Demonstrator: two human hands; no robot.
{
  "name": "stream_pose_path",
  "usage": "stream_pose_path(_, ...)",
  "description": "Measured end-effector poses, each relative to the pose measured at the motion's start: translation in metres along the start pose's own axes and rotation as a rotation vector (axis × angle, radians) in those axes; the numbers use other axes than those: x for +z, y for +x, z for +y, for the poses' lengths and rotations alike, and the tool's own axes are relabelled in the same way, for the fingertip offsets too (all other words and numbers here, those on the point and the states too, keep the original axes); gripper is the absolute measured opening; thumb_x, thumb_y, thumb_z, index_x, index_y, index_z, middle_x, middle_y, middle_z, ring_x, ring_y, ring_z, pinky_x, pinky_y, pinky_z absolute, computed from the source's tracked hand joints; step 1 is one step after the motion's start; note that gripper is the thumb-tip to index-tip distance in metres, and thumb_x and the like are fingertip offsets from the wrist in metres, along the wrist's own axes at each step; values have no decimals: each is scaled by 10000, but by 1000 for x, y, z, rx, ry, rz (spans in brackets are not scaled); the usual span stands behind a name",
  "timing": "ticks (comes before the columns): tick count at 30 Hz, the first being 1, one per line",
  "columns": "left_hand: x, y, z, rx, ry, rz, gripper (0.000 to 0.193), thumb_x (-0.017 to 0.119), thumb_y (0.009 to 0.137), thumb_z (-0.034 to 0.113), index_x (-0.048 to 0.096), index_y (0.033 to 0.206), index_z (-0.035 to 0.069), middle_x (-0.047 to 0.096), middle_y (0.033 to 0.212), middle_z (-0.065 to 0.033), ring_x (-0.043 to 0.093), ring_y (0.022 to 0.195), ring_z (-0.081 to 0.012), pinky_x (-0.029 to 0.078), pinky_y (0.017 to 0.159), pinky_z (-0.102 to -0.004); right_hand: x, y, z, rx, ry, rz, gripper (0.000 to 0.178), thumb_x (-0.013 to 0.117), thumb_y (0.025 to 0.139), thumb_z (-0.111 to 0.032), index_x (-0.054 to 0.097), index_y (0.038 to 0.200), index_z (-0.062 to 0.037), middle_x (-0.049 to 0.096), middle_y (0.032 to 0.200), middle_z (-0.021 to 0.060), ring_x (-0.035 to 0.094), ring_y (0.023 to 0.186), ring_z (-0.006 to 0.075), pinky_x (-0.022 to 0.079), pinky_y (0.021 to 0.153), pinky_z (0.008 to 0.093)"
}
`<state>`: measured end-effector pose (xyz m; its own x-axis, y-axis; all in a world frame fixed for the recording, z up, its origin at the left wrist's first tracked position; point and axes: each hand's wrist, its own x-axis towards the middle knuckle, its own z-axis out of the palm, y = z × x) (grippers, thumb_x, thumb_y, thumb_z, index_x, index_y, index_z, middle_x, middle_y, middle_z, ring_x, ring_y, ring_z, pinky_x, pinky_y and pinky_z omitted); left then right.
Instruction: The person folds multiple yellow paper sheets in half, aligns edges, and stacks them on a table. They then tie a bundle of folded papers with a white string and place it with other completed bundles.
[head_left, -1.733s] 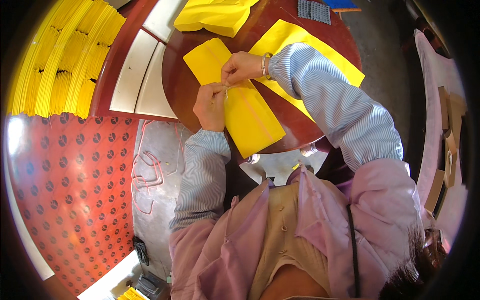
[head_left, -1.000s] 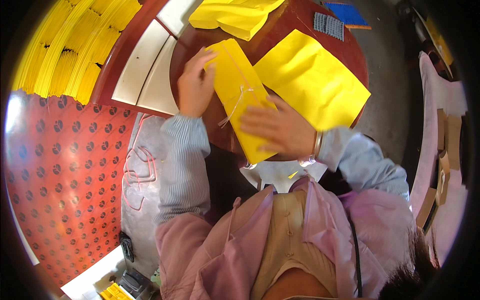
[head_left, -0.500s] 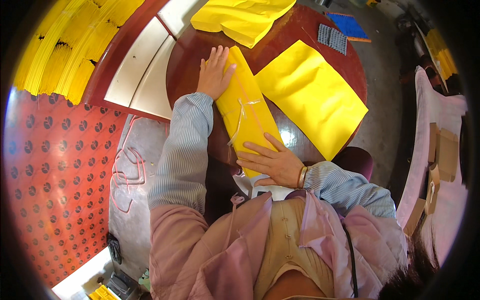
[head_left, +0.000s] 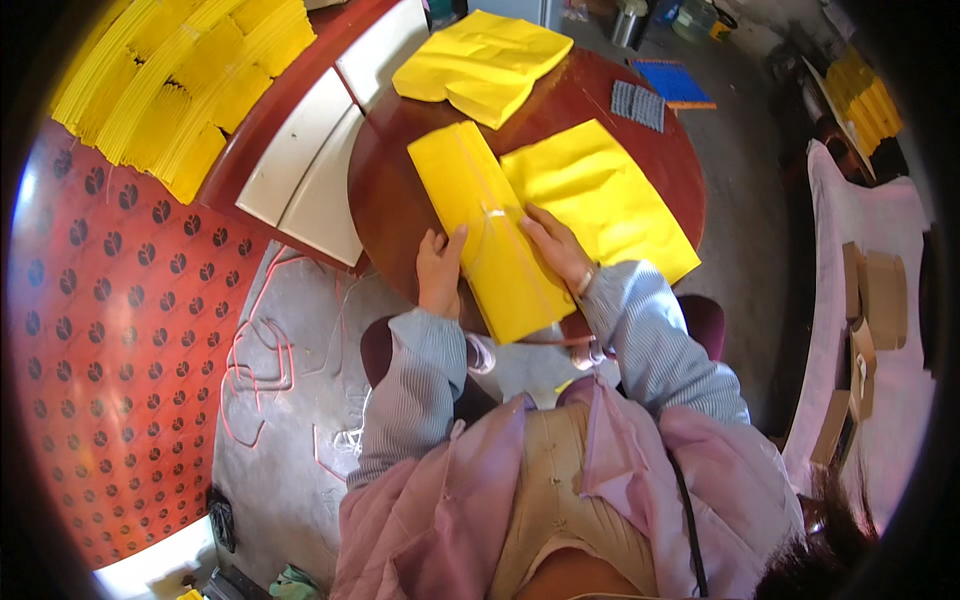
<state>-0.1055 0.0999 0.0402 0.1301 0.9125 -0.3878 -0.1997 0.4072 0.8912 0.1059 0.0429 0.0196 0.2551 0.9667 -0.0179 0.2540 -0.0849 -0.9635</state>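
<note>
A long bundle of folded yellow paper [head_left: 477, 200], tied around its middle with a thin clear strip, lies slantwise between my hands at the near side of the round dark-red table [head_left: 385, 200]. My left hand [head_left: 440, 272] grips its left edge, thumb on top and the fingers partly hidden under it. My right hand [head_left: 558, 246] grips the right edge, thumb and fingers bent over the upper face. The bundle's near end reaches past the table edge toward me. To its right lies a flat yellow sheet [head_left: 610, 190], partly covered by the bundle and my right hand.
Another crumpled yellow sheet [head_left: 480, 60] lies at the table's far side. A grey bumpy pad [head_left: 637, 106] sits near the far right rim. Stacks of yellow paper [head_left: 180, 80] stand at upper left, above a red patterned board [head_left: 130, 350]. Cardboard boxes [head_left: 880, 300] rest on pink cloth at right.
My left hand has come back from the bundle's far end to its near left edge. My right hand has moved from its near end to the right edge. The bundle has shifted slightly toward me.
</note>
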Motion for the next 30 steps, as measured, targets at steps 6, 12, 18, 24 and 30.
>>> stream_pose_path(6, 2, -1, 17, -130, -5, -185, 633, 817, 949, 261, 539, 1427, -47, 689, 1309, -125, 686, 1139, -252, 550, 971, -377, -7, -3, -19, 423, 417, -283, 525, 631, 1081, -355, 584, 1448, 18, 688, 1337, 128, 690, 1134, 177, 547, 1019, 333)
stream_pose_path(12, 9, -14, 7, -132, -149, -223, 499, 787, 955, 106, 556, 1381, -15, 690, 1302, -139, 702, 1128, -269, 558, 1046, -404, -19, -18, -30, 281, 395, -243, 690, 693, 1031, -438, 495, 1525, 2, 625, 1428, 146, 645, 1240, 224, 531, 1048, 355)
stream_pose_path(18, 27, -33, 23, 44, -181, -404, 581, 749, 936, 6, 470, 1446, -8, 636, 1359, -145, 650, 1241, -288, 538, 1091, -418, -32, -28, -60, 222, 677, -322, 837, 680, 1030, -489, 336, 1623, -9, 524, 1538, 185, 551, 1383, 271, 451, 1154, 386)
stream_pose_path(24, 52, -49, 76, 265, -179, -599, 737, 798, 850, -45, 427, 1481, 44, 580, 1424, -124, 578, 1338, -288, 490, 1152, -402, -45, -30, -91, -250, 353, -74, 777, 596, 1087, -425, 265, 1658, -15, 430, 1620, 193, 402, 1506, 275, 311, 1244, 367)
stream_pose_path(30, 56, -52, 93, 491, -8, -690, 781, 805, 846, -47, 422, 1515, 79, 574, 1459, -85, 572, 1359, -239, 482, 1154, -391, -53, -33, -94, -490, 249, -5, 808, 652, 1060, -379, 231, 1674, -66, 427, 1624, 186, 394, 1521, 296, 310, 1248, 381)
